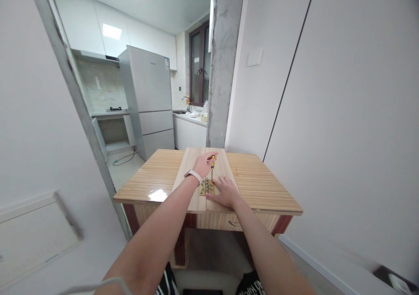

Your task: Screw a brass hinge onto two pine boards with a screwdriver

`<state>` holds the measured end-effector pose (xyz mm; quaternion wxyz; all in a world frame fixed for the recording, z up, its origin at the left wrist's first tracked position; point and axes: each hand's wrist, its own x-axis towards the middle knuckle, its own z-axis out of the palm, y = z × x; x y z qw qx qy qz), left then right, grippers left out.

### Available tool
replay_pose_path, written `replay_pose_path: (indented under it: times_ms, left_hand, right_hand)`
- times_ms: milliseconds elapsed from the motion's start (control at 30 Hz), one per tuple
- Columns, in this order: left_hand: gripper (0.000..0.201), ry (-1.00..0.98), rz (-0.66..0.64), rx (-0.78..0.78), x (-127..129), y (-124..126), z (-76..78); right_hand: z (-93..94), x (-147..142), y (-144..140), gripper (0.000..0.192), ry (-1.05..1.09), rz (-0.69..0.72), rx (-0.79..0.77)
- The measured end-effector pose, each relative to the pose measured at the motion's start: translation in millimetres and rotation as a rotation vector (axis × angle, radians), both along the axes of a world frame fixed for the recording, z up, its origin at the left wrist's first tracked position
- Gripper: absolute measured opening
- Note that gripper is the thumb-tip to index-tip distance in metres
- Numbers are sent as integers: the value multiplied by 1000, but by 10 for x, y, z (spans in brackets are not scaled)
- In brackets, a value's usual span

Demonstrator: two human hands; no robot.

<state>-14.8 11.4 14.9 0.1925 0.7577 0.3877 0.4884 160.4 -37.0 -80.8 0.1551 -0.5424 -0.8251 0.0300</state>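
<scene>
My left hand point(203, 164), with a pale watch band at the wrist, is closed around the yellow and black handle of a screwdriver point(213, 162). The shaft points down, its tip at the right upper part of a brass-coloured hinge point(207, 186). That hinge lies open across the seam between two pale wooden boards point(191, 199). Small screws or holes show on its leaves, too small to tell apart. My right hand point(225, 191) rests with fingers spread on the right board, thumb and fingertips at the hinge's right edge.
The boards lie on a wood-grain table point(262, 181) with a drawer point(219, 221) at its front. White walls rise on both sides. Beyond the table, a doorway opens to a kitchen with a grey fridge point(152, 85) and a sink counter point(191, 118).
</scene>
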Motion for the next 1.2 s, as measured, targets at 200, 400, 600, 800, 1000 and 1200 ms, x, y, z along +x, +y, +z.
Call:
replay_pose_path:
  times_ms: [200, 400, 600, 800, 1000, 1200]
  left_hand:
    - [40, 44, 85, 40, 43, -29, 32]
    - [40, 81, 10, 59, 54, -23, 68]
    - [43, 54, -22, 0, 43, -22, 59]
    - [38, 20, 47, 21, 58, -31, 14]
    - [36, 58, 55, 28, 56, -29, 40]
    - [45, 56, -20, 34, 4, 5, 25]
  right_hand:
    - [-5, 4, 6, 95, 8, -19, -11]
    - [-10, 3, 12, 100, 14, -16, -38]
    - [-37, 9, 30, 100, 15, -11, -31]
    - [-56, 7, 36, 98, 22, -9, -11]
    - [-36, 6, 34, 98, 13, -15, -24]
    - [-28, -4, 43, 100, -6, -28, -61]
